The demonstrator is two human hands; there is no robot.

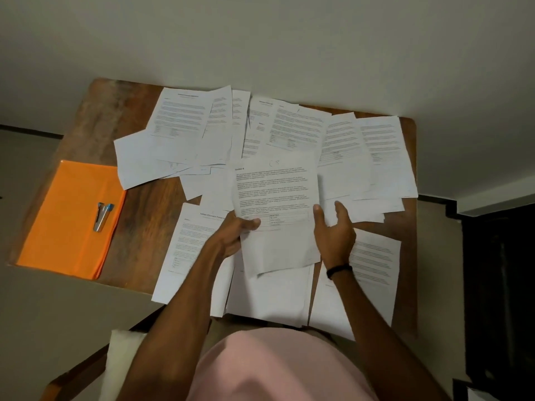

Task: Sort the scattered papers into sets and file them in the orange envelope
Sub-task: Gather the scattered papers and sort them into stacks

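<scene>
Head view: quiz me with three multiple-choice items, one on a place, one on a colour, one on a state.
1. The stapler lies: A on the envelope; B on the floor; C in a drawer.
2. The wristband is: A red; B black; C white.
3. The left hand: A lies flat; B grips a sheet; C is out of view.
Key: A, it rests on the orange envelope; B, the band is dark; B, its thumb pinches the sheet.

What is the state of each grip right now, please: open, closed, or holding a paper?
Left grip: holds the printed sheet at its lower left, thumb on top.
Right grip: open, fingers relaxed, at the sheet's right edge.
</scene>
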